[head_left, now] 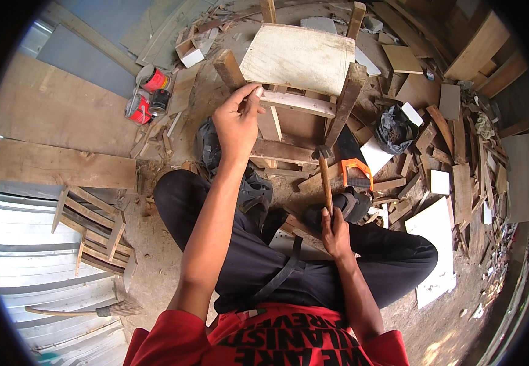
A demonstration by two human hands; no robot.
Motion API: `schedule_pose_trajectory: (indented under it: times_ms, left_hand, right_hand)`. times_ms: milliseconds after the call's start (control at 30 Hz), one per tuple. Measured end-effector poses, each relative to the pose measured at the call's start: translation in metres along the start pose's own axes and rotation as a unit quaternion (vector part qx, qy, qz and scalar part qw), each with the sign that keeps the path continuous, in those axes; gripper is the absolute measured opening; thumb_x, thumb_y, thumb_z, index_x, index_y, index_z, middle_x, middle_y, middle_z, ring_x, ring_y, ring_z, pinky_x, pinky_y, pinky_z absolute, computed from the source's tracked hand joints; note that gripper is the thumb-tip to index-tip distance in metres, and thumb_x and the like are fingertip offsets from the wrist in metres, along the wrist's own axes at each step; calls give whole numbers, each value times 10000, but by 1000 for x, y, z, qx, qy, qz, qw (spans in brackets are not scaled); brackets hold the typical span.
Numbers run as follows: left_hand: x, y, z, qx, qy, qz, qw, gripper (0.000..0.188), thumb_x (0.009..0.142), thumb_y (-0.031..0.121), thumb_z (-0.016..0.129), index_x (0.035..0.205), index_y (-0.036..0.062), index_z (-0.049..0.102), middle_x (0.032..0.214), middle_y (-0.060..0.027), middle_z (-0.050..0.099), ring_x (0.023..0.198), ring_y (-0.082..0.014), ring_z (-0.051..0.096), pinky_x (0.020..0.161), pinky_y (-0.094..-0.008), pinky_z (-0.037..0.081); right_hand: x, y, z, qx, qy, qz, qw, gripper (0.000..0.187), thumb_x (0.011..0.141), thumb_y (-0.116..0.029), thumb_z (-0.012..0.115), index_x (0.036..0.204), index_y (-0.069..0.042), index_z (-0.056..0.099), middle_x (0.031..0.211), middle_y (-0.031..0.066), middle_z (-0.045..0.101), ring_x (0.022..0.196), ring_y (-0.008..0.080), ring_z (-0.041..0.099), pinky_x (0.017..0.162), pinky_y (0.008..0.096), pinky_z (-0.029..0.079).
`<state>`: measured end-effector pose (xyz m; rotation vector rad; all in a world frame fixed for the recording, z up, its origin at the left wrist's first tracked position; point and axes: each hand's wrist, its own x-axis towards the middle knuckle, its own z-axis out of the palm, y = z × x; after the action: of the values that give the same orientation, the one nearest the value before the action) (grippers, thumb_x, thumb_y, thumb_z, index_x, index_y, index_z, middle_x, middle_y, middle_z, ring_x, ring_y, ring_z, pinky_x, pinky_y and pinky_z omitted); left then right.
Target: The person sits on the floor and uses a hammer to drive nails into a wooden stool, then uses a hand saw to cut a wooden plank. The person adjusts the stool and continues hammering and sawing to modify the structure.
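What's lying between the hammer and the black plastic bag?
In the head view, an orange-handled saw and a white board lie between the hammer and the black plastic bag.

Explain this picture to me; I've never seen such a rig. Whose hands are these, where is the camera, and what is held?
No machine here: a person works bare-handed. The one picture comes from a fisheye camera worn on the head, looking down, which bends straight edges toward the rim. The right hand holds a hammer by its wooden handle. The left hand is at the left end of a pale crosspiece on a wooden frame; whether it pinches anything small is unclear. Across the ground are wood offcuts, an orange-handled saw, a black bag and cans.
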<state>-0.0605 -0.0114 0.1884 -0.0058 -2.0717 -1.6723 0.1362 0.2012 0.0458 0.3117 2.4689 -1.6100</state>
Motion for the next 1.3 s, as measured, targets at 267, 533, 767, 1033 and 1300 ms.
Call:
schedule_pose_trajectory:
  times_ms: [267, 533, 767, 1033, 1300]
  left_hand:
    - [1, -7, 3, 8, 2, 36, 999, 189, 955, 80, 679, 1102, -31, 718, 851, -51, 729, 676, -79, 654, 606, -229, 484]
    - [3, -15, 6, -4, 12, 41, 999, 202, 921, 68, 717, 1090, -43, 718, 878, -78, 746, 681, -89, 669, 611, -238, 506]
    - [3, -15, 4, 2, 3, 16, 1000, 206, 916, 77, 730, 1076, -52, 716, 889, -52, 734, 699, -81, 639, 634, -229, 492]
    - [5, -21, 1, 64, 2, 96, 993, 206, 911, 126, 746, 1042, -32, 729, 824, -59, 728, 688, -75, 655, 621, -237, 497]
    - [5, -24, 3, 58, 12, 82, 995, 203, 909, 131, 750, 1038, -26, 734, 795, -44, 720, 670, -68, 640, 610, -228, 492]
  right_hand:
    - [1, 1, 0, -2, -5, 5, 1000, 352, 1063, -342, 469, 1044, 9, 497, 693, 274, 580, 665, 485, 613, 587, 486, 453]
    - [-4, -6, -2, 5, -8, -26, 1000, 329, 1059, -314, 489, 1090, 13, 510, 678, 265, 570, 639, 470, 611, 580, 464, 459]
    - [-18, -22, -7, 17, -34, -78, 996, 332, 1053, -288, 512, 1154, 28, 529, 672, 207, 570, 598, 350, 637, 582, 409, 478]
    - [-23, -78, -22, 109, -49, -144, 982, 292, 1065, -270, 490, 1130, 10, 537, 658, -23, 513, 525, 38, 462, 480, 231, 372]
    - [-13, -92, -25, 123, -72, -160, 977, 308, 1069, -291, 484, 1141, 5, 526, 689, -35, 483, 546, 27, 440, 490, 211, 368]
